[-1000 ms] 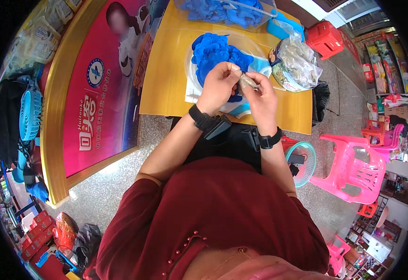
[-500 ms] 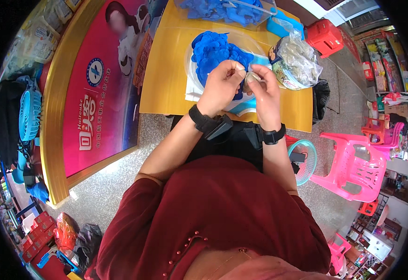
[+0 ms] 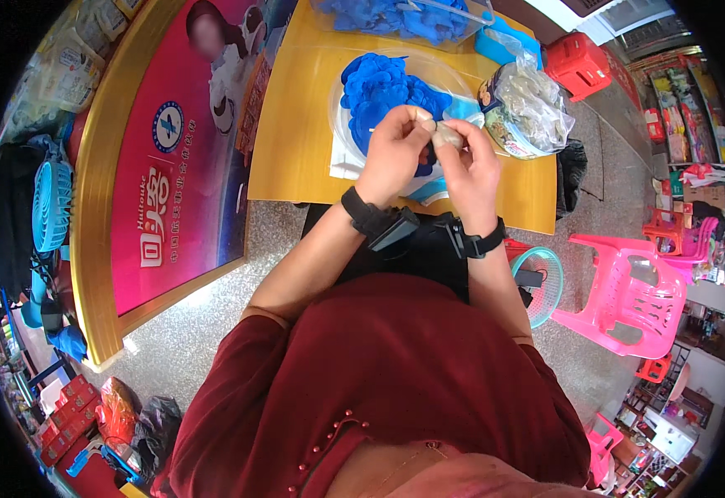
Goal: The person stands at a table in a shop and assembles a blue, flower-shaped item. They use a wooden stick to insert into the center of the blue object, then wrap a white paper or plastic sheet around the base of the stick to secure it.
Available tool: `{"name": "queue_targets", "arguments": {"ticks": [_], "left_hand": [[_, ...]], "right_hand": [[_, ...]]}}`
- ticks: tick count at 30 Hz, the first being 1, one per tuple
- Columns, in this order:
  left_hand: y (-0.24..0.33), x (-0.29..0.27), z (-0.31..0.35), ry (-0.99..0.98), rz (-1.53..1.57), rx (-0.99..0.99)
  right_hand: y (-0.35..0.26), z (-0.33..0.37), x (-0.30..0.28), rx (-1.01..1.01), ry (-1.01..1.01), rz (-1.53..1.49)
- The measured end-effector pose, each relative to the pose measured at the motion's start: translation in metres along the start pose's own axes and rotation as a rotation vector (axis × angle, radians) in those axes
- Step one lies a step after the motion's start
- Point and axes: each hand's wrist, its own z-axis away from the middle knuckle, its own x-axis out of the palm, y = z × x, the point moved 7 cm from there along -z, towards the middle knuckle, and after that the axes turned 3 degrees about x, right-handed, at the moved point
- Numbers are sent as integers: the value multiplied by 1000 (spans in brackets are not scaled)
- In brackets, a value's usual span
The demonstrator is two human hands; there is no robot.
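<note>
This place can be taken for a small shop — shown most plainly by the display rack (image 3: 705, 169) at the right, where colourful packaged goods (image 3: 686, 116) are set out in rows. A counter framed in gold (image 3: 93, 274) is fronted with a pink advertising panel (image 3: 176, 224), and wrapped packages (image 3: 68, 70) are piled beyond it. More stock is suggested by red cartons (image 3: 68, 415) — stacked at the lower left.

From where I stand I count one left hand (image 3: 391, 162), one right hand (image 3: 472, 170), one small pale piece (image 3: 449, 137), two wrist straps (image 3: 365, 212) and one desk (image 3: 296, 149). Upper centre of the frame: one bowl (image 3: 338, 126), one clear box (image 3: 478, 26). Upper right: one jar (image 3: 508, 137), one red stool (image 3: 576, 66). Right: one big pink chair (image 3: 646, 299).
</note>
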Motion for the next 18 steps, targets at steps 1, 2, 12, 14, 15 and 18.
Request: {"name": "queue_targets", "arguments": {"ticks": [1,2,12,14,15,18], "left_hand": [[3,-1,-1,-2,18,-10],[6,-3,-3,-3,37,-20],[16,-8,-9,-193,47,-62],[23,1,-4,-169,88,0],[26,4,-3,-212,29,41],[35,8,0,-313,-292,185]], "right_hand": [[2,3,2,64,-62,-120],[3,5,5,127,-125,-240],[-4,-1,9,59,-209,-208],[12,1,9,324,-151,-397],[18,1,9,409,-135,-506],[39,-3,10,602,-137,-858]]}}
